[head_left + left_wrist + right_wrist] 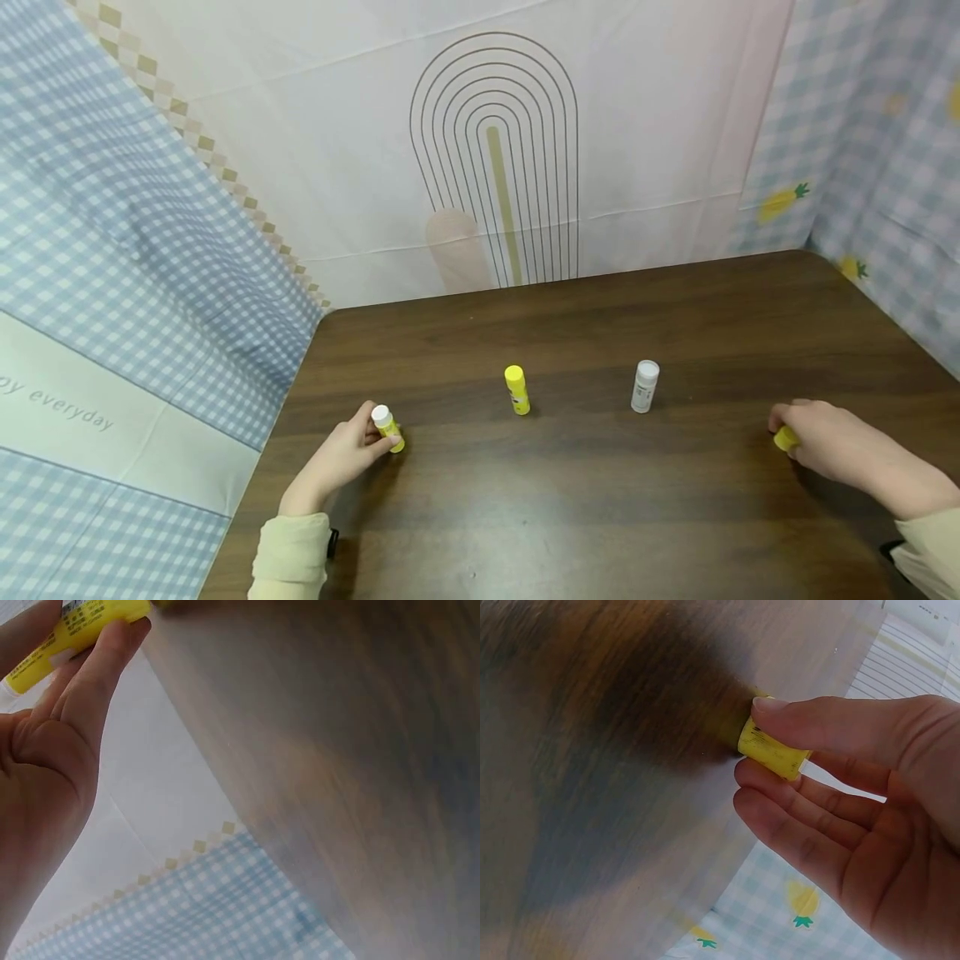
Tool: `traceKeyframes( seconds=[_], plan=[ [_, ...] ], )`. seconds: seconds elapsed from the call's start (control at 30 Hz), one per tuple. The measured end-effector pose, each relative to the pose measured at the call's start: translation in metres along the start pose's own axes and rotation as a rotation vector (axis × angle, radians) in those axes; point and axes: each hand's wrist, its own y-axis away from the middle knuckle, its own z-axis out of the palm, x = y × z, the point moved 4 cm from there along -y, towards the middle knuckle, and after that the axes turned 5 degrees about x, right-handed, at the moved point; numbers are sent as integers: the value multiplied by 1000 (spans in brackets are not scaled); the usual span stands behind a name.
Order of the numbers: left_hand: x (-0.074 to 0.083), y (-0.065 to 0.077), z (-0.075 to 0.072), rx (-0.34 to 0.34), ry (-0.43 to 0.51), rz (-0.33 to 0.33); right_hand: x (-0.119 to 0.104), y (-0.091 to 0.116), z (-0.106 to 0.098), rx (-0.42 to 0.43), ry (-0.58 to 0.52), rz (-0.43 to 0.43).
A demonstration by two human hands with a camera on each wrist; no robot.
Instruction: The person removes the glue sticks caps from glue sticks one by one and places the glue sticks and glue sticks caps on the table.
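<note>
On the left side of the table my left hand [347,454] grips a yellow glue stick [388,431] with a white top, thumb on one side and fingers on the other. It stands nearly upright, and printed text shows on its yellow label [82,628] in the left wrist view. Far to the right, my right hand [832,437] pinches a short yellow cap [774,752] between thumb and fingers, right at the tabletop. The hand covers part of the cap in the head view.
A yellow glue stick [517,390] with a yellow top stands mid-table. To its right stands a white glue stick [644,387]. The dark wooden table [570,500] meets a patterned cloth [360,150] at the back, with checked cloth on both sides.
</note>
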Motion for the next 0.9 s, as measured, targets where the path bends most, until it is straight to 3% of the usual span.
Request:
traceKeyframes(
  seconds=[0.17,0.9],
  plan=[
    [-3,0,-3,-9,-33,5,1,1,1,18,-7,0],
    [-6,4,-2,1,35,-63,6,1,4,19,-46,58]
  ],
)
